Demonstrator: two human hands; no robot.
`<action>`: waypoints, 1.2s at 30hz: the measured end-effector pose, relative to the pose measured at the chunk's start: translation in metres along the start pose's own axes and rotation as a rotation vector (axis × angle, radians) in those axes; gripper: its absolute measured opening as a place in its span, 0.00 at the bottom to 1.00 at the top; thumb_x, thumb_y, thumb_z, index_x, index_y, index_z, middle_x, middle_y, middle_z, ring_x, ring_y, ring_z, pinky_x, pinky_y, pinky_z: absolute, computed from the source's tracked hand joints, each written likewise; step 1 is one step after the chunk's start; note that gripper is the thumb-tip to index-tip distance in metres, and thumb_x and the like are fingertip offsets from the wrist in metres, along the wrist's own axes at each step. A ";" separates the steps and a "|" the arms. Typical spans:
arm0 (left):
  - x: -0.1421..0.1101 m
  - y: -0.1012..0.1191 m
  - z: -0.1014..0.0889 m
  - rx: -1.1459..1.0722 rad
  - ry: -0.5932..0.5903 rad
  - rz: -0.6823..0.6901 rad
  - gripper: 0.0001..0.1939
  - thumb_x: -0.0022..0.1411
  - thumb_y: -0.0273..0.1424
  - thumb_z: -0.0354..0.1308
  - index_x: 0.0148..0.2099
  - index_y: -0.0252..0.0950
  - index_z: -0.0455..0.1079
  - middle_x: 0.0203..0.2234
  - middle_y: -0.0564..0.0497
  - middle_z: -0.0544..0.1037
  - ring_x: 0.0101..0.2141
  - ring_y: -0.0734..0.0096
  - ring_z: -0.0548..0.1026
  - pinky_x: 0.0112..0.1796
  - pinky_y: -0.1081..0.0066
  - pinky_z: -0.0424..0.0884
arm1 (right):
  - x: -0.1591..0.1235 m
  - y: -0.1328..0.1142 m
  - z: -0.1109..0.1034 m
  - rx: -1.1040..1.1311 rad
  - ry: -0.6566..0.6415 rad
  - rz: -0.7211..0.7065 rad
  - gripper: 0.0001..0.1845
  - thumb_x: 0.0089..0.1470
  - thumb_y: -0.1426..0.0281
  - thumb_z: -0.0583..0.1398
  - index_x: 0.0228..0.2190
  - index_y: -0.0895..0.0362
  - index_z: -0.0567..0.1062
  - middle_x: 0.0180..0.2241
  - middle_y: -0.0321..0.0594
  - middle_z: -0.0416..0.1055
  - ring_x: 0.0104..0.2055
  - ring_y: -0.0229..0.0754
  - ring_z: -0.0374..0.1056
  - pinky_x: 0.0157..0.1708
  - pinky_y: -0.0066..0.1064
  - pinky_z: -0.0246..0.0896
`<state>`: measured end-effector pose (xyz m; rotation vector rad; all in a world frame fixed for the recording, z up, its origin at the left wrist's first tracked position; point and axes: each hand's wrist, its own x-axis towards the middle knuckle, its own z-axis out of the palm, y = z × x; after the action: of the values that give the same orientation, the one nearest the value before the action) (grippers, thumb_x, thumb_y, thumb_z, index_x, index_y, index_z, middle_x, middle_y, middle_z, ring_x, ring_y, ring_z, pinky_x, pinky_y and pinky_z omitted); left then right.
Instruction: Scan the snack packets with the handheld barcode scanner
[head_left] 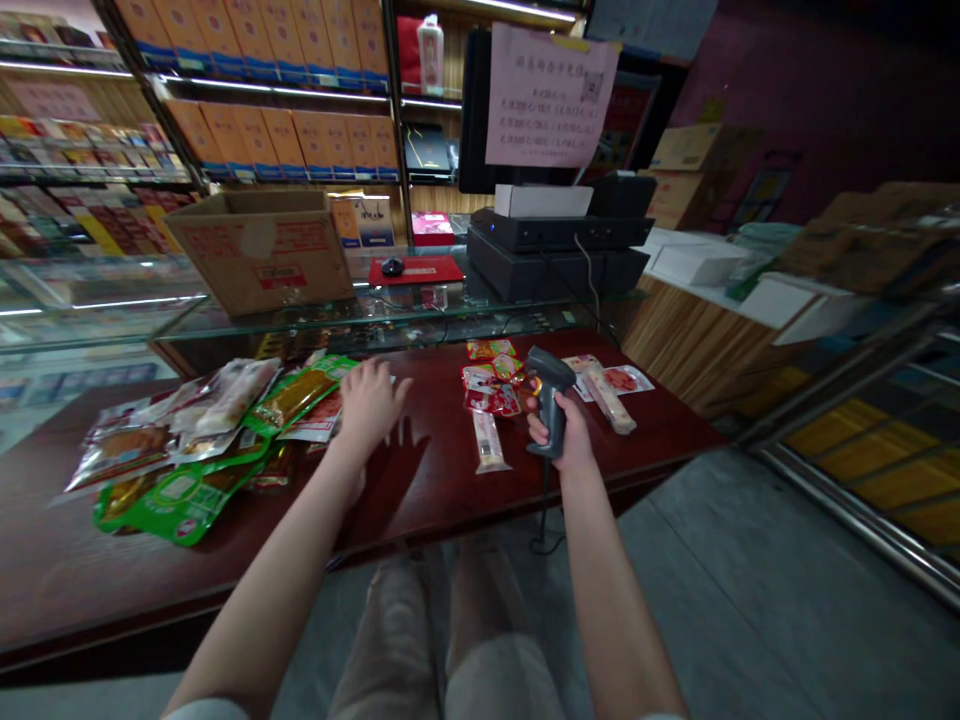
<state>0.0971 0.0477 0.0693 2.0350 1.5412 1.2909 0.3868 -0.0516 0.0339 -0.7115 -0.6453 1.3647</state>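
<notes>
My right hand (571, 432) grips a dark barcode scanner (551, 405) by its handle, above the front of the brown table (420, 480). Its cable hangs down past the table edge. My left hand (371, 405) has its fingers apart and is at the right end of a heap of packaged snacks; whether it touches a packet cannot be made out. In the heap lie a green snack packet (300, 392), a larger green bag (180, 500) and clear packs (225, 395). Small red packets (491, 385) and a slim white packet (489, 442) lie left of the scanner. A long clear packet (609, 400) lies to its right.
Behind the table, a glass counter carries an open cardboard box (262, 255), a mouse (391, 267) on a red mat, and a black cash drawer (551, 270). A pink paper sign (551, 100) covers the monitor. Metal rails (862, 480) stand at the right.
</notes>
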 end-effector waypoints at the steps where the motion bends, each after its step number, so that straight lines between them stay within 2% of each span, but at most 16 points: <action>1: -0.002 0.008 0.016 -0.080 -0.050 -0.009 0.13 0.53 0.38 0.66 0.37 0.37 0.72 0.51 0.34 0.74 0.62 0.36 0.60 0.64 0.42 0.42 | -0.002 -0.003 -0.001 -0.006 0.001 -0.010 0.17 0.50 0.57 0.61 0.40 0.52 0.70 0.30 0.36 0.72 0.16 0.30 0.50 0.12 0.22 0.45; 3: -0.002 0.020 0.046 -0.155 -0.160 -0.028 0.12 0.51 0.39 0.69 0.31 0.39 0.71 0.41 0.38 0.77 0.58 0.38 0.65 0.63 0.45 0.48 | -0.007 -0.009 -0.006 -0.030 0.014 -0.028 0.17 0.51 0.58 0.61 0.41 0.51 0.70 0.31 0.36 0.72 0.16 0.30 0.50 0.12 0.22 0.44; 5: 0.003 0.026 0.070 -0.109 -0.287 -0.068 0.14 0.52 0.42 0.68 0.28 0.39 0.69 0.35 0.40 0.78 0.51 0.41 0.71 0.58 0.49 0.58 | -0.014 -0.017 -0.013 -0.056 0.029 -0.041 0.17 0.51 0.60 0.61 0.42 0.51 0.70 0.31 0.36 0.72 0.16 0.30 0.50 0.12 0.23 0.45; 7: 0.010 0.027 0.087 -0.091 -0.420 -0.133 0.16 0.53 0.44 0.66 0.26 0.39 0.69 0.30 0.42 0.77 0.42 0.46 0.75 0.50 0.54 0.65 | -0.020 -0.024 -0.021 -0.067 0.038 -0.048 0.17 0.51 0.61 0.62 0.43 0.51 0.70 0.30 0.35 0.72 0.16 0.30 0.51 0.12 0.23 0.45; 9: 0.017 0.024 0.099 -0.130 -0.521 -0.182 0.17 0.53 0.45 0.66 0.24 0.38 0.69 0.25 0.45 0.76 0.35 0.52 0.75 0.43 0.60 0.67 | -0.024 -0.028 -0.029 -0.057 0.051 -0.056 0.16 0.50 0.62 0.63 0.42 0.51 0.71 0.29 0.35 0.71 0.16 0.30 0.51 0.11 0.22 0.45; 11: 0.021 0.019 0.108 -0.184 -0.562 -0.195 0.18 0.51 0.44 0.67 0.21 0.38 0.68 0.20 0.49 0.73 0.29 0.58 0.73 0.37 0.64 0.66 | -0.026 -0.027 -0.036 -0.037 0.062 -0.061 0.15 0.50 0.62 0.63 0.40 0.52 0.71 0.28 0.34 0.71 0.15 0.30 0.52 0.10 0.22 0.46; 15: 0.021 0.009 0.114 -0.288 -0.503 -0.203 0.13 0.48 0.37 0.67 0.23 0.38 0.67 0.19 0.55 0.70 0.25 0.69 0.69 0.33 0.69 0.64 | -0.024 -0.020 -0.047 -0.005 0.057 -0.068 0.16 0.49 0.63 0.64 0.40 0.53 0.70 0.28 0.32 0.72 0.15 0.29 0.55 0.10 0.21 0.50; 21: 0.020 0.003 0.098 -0.507 -0.358 -0.275 0.07 0.54 0.33 0.59 0.32 0.38 0.63 0.25 0.56 0.71 0.28 0.72 0.71 0.34 0.70 0.70 | -0.024 -0.016 -0.052 -0.004 0.032 -0.075 0.18 0.52 0.64 0.63 0.44 0.53 0.68 0.29 0.31 0.73 0.16 0.30 0.60 0.12 0.21 0.55; 24: 0.024 0.006 0.082 -0.803 -0.323 -0.382 0.07 0.58 0.33 0.57 0.36 0.38 0.61 0.27 0.56 0.73 0.27 0.72 0.73 0.33 0.67 0.74 | -0.024 -0.016 -0.052 -0.004 0.050 -0.080 0.19 0.51 0.64 0.63 0.45 0.53 0.68 0.29 0.31 0.73 0.16 0.30 0.60 0.13 0.22 0.56; 27: 0.028 0.008 0.066 -1.146 -0.259 -0.493 0.10 0.57 0.31 0.61 0.36 0.38 0.61 0.27 0.56 0.75 0.27 0.72 0.75 0.32 0.64 0.77 | -0.023 -0.017 -0.049 -0.025 0.064 -0.077 0.19 0.50 0.63 0.64 0.44 0.54 0.68 0.28 0.30 0.73 0.16 0.30 0.59 0.12 0.21 0.54; 32: 0.035 0.002 0.035 -1.345 -0.140 -0.432 0.13 0.55 0.31 0.67 0.35 0.38 0.64 0.27 0.57 0.77 0.27 0.73 0.76 0.33 0.63 0.79 | -0.018 -0.016 -0.034 -0.114 0.028 -0.072 0.21 0.50 0.63 0.65 0.43 0.53 0.66 0.29 0.30 0.73 0.16 0.30 0.60 0.12 0.22 0.53; 36: 0.043 -0.009 0.000 -1.431 -0.050 -0.414 0.07 0.55 0.30 0.64 0.36 0.38 0.70 0.31 0.54 0.80 0.31 0.71 0.78 0.39 0.62 0.79 | -0.004 -0.009 -0.010 -0.138 -0.055 -0.046 0.18 0.51 0.63 0.65 0.40 0.53 0.65 0.31 0.31 0.72 0.17 0.30 0.61 0.14 0.22 0.54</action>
<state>0.0921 0.0888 0.0838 0.7613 0.5229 1.4341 0.4000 -0.0566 0.0343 -0.7667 -0.8011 1.3097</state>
